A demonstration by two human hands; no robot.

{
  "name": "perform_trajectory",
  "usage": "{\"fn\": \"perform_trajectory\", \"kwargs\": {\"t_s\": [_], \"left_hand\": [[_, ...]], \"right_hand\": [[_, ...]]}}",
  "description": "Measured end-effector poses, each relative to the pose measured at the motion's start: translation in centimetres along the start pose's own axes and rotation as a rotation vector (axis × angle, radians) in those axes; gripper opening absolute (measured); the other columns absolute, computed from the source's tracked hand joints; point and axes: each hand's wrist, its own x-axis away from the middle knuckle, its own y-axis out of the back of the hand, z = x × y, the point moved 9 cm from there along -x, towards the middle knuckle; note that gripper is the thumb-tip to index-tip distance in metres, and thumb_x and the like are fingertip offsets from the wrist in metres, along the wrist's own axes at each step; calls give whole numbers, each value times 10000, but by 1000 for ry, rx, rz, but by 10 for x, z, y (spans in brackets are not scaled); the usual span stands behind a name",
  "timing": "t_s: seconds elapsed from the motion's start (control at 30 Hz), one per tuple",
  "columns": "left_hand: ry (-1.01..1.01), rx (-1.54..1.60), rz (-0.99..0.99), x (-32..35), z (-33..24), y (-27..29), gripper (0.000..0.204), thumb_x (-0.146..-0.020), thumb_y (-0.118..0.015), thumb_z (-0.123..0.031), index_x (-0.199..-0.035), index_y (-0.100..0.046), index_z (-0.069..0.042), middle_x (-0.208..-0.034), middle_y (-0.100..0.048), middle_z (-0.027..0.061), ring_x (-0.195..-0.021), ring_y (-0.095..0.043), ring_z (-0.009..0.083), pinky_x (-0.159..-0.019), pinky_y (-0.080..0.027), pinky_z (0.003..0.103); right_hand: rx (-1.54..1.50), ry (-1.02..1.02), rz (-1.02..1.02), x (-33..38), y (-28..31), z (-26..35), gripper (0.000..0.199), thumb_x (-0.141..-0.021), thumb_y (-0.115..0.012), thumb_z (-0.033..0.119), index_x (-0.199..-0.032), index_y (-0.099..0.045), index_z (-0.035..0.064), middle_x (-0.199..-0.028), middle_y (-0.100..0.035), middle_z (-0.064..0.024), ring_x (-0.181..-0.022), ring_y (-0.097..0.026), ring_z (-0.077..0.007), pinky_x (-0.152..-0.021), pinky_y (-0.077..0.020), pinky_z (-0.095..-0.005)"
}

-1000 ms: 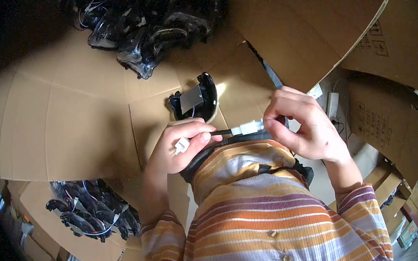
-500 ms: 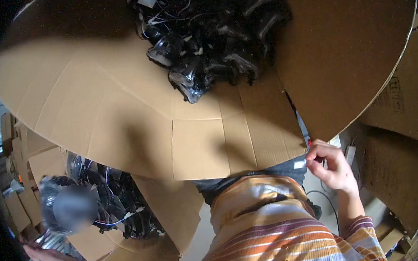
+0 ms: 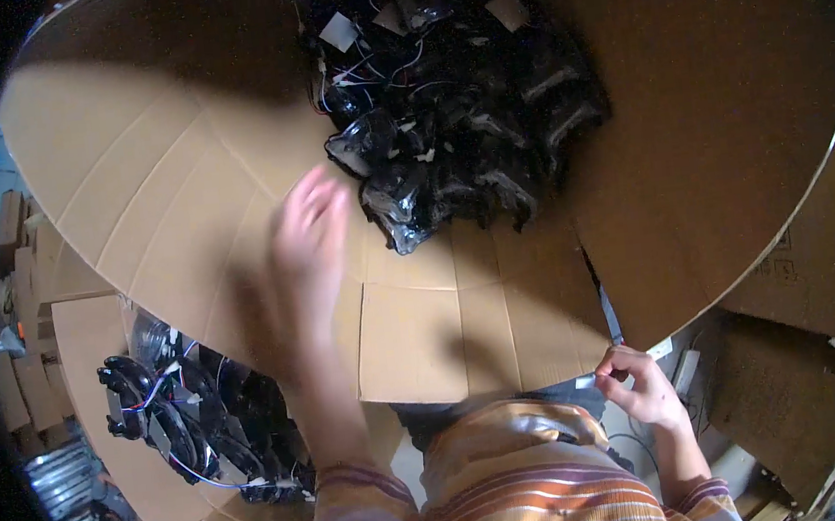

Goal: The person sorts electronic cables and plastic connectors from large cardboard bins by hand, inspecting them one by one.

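Note:
A large cardboard box (image 3: 416,346) stands open in front of me. Inside it lies a heap of glossy black plastic parts (image 3: 465,125), some in clear wrap, with thin wires and white bits among them. My left hand (image 3: 310,236), blurred, reaches over the box just left of the heap; its fingers look stretched out and hold nothing I can see. Beside the near right corner of the box, my right hand (image 3: 643,389) has thumb and fingers pinched together. A small whitish piece (image 3: 587,382) shows at its fingertips; I cannot make out what it is.
At the lower left, another cardboard box (image 3: 102,431) holds more black parts (image 3: 207,421) with coloured wires. Brown cartons (image 3: 799,364) stand at the right, with cables near the floor. Stacked cardboard (image 3: 27,328) and shiny silvery packs (image 3: 63,495) are at the far left.
My left hand has swung from the far lower left to over the large box, beside the black parts. My right hand stays pinched by the box's corner. The view has shifted slightly.

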Motion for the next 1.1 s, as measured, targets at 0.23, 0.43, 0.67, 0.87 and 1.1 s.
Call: {"fn": "perform_trajectory", "kwargs": {"t_s": [0.23, 0.43, 0.67, 0.87, 1.1], "left_hand": [[186, -229, -327, -167, 196, -30, 632, -612, -652, -272, -1058, -405, 102, -1066, -422, 292, -1027, -398, 366, -876, -319, 362], [228, -316, -369, -218, 205, -57, 701, -635, -650, -265, -1148, -312, 74, -1196, -337, 222, -1115, -317, 329, -922, -272, 365], [216, -606, -395, -249, 208, -63, 701, -682, -599, -297, -1204, -236, -1, -1165, -376, 176, -1090, -361, 279, -892, -310, 366], [623, -606, 44, -256, 232, -80, 334, -713, -551, -293, -972, -540, -81, -1030, -517, 99, -1030, -435, 250, -841, -368, 352], [-2, -263, -182, -261, 218, -71, 264, -779, -476, -274, -812, -583, -35, -817, -585, 118, -719, -560, 233, -631, -429, 344]], "right_hand": [[4, -153, -18, -4, -9, -7, 76, -686, -526, 63, -690, -537, -12, -671, -538, -83, -645, -520, -172, -565, -397, -258], [40, -253, -8, -19, -13, -15, 94, -682, -516, 75, -700, -546, -12, -671, -542, -72, -636, -513, -131, -549, -390, -242], [-58, -397, -81, -15, -11, -32, 112, -686, -539, 86, -723, -561, -17, -695, -557, -64, -627, -504, -117, -555, -380, -226], [-101, -376, -57, -24, -15, -32, 100, -688, -549, 66, -725, -561, -26, -682, -551, -62, -624, -497, -100, -561, -383, -213], [-44, -375, 25, -34, -25, -26, 94, -689, -506, 52, -719, -555, -22, -673, -550, -69, -618, -513, -114, -560, -398, -219]]}}
